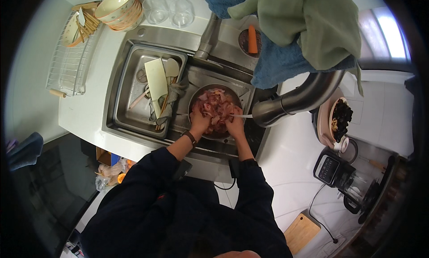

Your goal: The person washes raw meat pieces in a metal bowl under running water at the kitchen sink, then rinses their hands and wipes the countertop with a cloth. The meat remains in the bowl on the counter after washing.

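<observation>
A round metal bowl [203, 87] stands in the right basin of a stainless steel sink, filled with pieces of raw meat [214, 105]. My left hand [200, 121] reaches in from the lower left side, its fingers sunk among the pieces and gripping some. On the right, close to the rim, my right hand [235, 124] also clasps meat, its fingertips partly hidden. From the steel faucet [268, 112] a thin stream of water [242, 116] runs into the bowl beside my right hand.
A steel tub [125, 90] at left holds a cleaver [156, 78], chopsticks and a grey cloth [174, 93]. Towels [295, 26] hang over the faucet. Behind are stacked bowls [115, 10], glasses [181, 13] and a carrot [252, 40]. A blender [348, 181] and cutting board [301, 233] are at right.
</observation>
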The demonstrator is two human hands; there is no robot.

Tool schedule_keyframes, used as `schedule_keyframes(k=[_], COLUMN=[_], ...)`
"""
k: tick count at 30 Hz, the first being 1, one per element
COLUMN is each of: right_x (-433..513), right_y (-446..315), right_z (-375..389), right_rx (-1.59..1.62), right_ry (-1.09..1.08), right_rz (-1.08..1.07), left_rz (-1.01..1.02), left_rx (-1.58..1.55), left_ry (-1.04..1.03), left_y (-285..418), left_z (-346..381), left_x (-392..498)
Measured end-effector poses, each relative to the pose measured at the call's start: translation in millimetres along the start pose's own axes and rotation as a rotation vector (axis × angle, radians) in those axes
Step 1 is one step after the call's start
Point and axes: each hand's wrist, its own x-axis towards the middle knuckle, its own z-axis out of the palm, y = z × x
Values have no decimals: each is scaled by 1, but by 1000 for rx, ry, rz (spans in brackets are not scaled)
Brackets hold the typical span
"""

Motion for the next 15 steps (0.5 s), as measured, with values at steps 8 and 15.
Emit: schedule_keyframes(k=[8,15], right_x=[52,13], right_y=[15,-1], right_z=[55,24], right_rx=[684,532], right_ry=[-283,-229], right_rz=[156,-6], left_rz=[-571,-246], left_rx=[-739,-777], left_ry=[-393,-96], left_y=[14,-4], left_z=[12,0], left_x=[27,17])
